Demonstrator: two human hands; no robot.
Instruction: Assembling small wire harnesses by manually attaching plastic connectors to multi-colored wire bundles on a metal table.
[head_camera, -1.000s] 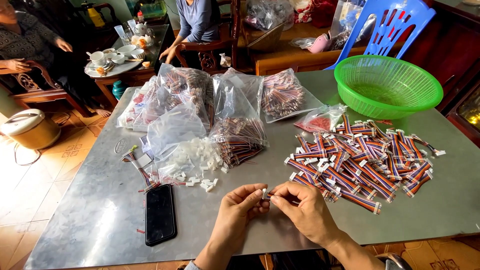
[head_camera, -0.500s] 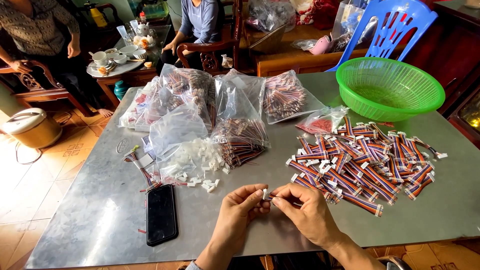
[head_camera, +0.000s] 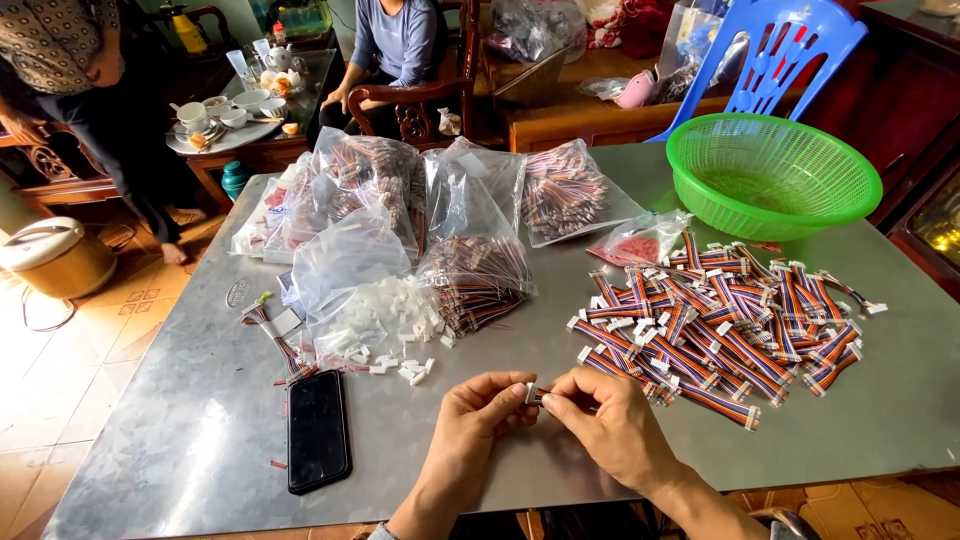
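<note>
Here, near the metal table's (head_camera: 200, 440) front edge, the left hand (head_camera: 480, 415) and right hand (head_camera: 610, 425) both pinch one small white connector (head_camera: 533, 393) on a striped ribbon cable (mostly hidden by fingers). Misaligned wires could bend, or the connector might slip toward the black phone (head_camera: 318, 430).

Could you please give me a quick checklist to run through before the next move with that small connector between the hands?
1. Left hand pinches the small white connector: ok.
2. Right hand fingertips meet the same piece: ok.
3. Wires fully seated in the connector: cannot tell, too small.
4. Loose white connectors lie within reach on the metal table: ok.
5. Pile of coloured wire bundles sits beside the right hand: ok.
6. Black phone lies apart from both hands: ok.
</note>
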